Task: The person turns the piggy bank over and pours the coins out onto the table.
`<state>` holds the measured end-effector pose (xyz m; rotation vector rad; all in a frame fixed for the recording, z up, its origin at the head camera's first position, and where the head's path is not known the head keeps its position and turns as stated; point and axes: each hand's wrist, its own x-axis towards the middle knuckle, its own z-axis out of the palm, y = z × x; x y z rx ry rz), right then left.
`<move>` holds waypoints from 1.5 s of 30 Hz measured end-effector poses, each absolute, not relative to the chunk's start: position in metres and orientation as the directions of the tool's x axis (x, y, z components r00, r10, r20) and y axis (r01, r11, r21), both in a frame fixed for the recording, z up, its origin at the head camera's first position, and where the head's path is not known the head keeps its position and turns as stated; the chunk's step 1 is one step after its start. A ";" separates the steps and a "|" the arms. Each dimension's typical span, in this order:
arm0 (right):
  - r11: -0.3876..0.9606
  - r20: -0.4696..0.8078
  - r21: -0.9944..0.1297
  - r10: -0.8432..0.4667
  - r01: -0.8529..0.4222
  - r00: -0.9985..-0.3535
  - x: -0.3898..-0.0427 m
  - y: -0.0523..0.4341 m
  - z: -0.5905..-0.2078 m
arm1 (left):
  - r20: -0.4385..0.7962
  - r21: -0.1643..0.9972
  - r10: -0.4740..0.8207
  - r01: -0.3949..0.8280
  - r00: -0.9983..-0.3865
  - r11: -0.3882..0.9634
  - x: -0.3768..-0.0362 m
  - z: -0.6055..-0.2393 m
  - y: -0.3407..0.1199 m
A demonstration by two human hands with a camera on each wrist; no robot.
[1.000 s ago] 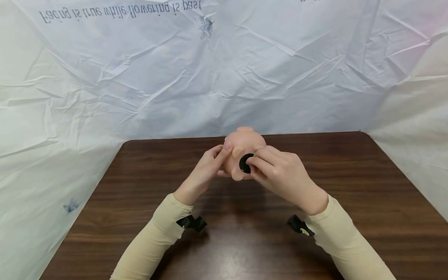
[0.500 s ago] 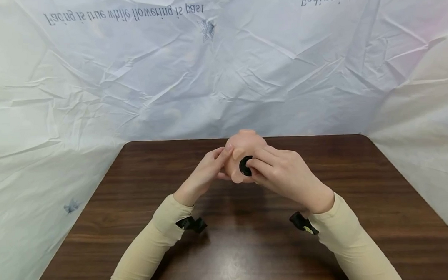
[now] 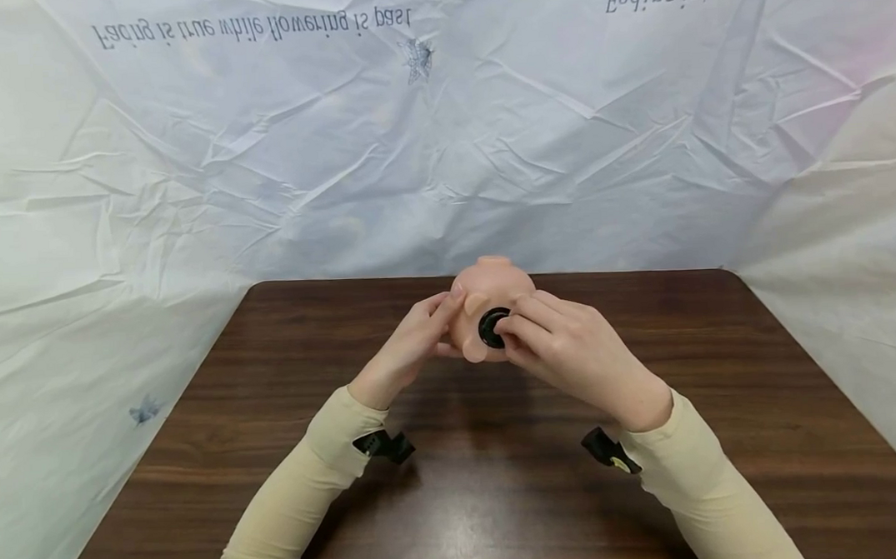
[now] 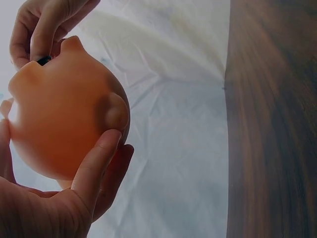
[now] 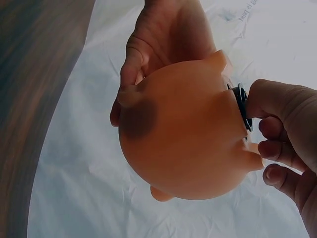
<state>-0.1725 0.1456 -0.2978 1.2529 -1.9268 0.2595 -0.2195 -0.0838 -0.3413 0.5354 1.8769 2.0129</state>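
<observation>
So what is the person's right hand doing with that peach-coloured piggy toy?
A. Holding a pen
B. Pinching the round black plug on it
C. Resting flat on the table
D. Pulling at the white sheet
B: the right hand has its fingertips round the black plug on the piggy toy, while the left hand holds the toy's other side.

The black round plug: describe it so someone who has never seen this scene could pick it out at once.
Over the far middle of the dark wooden table, both hands hold up a peach, pig-shaped plastic toy. The black round plug sits in the toy's underside, pinched by the right hand. It is the only black part on the peach body.
</observation>
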 end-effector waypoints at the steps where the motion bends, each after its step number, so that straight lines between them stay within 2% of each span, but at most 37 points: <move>1: 0.485 0.717 0.240 -0.673 -0.841 -0.183 -0.172 0.146 -0.297 | 0.045 0.997 0.484 0.011 -0.874 -0.073 -0.219 -0.341 -0.084; 11: 0.473 0.800 0.186 -0.582 -0.861 -0.147 -0.164 0.155 -0.281 | 0.048 0.997 0.464 0.016 -0.885 -0.074 -0.222 -0.341 -0.085; 18: 0.504 0.825 0.168 -0.542 -0.847 -0.160 -0.164 0.161 -0.279 | 0.051 0.998 0.460 0.024 -0.887 -0.064 -0.222 -0.342 -0.085; 21: 0.530 0.835 0.133 -0.515 -0.838 -0.193 -0.168 0.167 -0.281 | 0.055 0.997 0.460 0.027 -0.886 -0.067 -0.222 -0.343 -0.085; 29: 0.611 0.833 0.000 -0.437 -0.791 -0.338 -0.184 0.200 -0.285 | 0.062 0.997 0.457 0.034 -0.887 -0.070 -0.222 -0.343 -0.085; 37: 0.670 0.841 -0.017 -0.392 -0.742 -0.373 -0.192 0.225 -0.287 | 0.069 0.997 0.451 0.045 -0.890 -0.065 -0.222 -0.343 -0.086; 45: 0.760 0.846 -0.061 -0.305 -0.647 -0.437 -0.196 0.250 -0.291 | 0.073 0.996 0.461 0.045 -0.884 -0.071 -0.223 -0.343 -0.086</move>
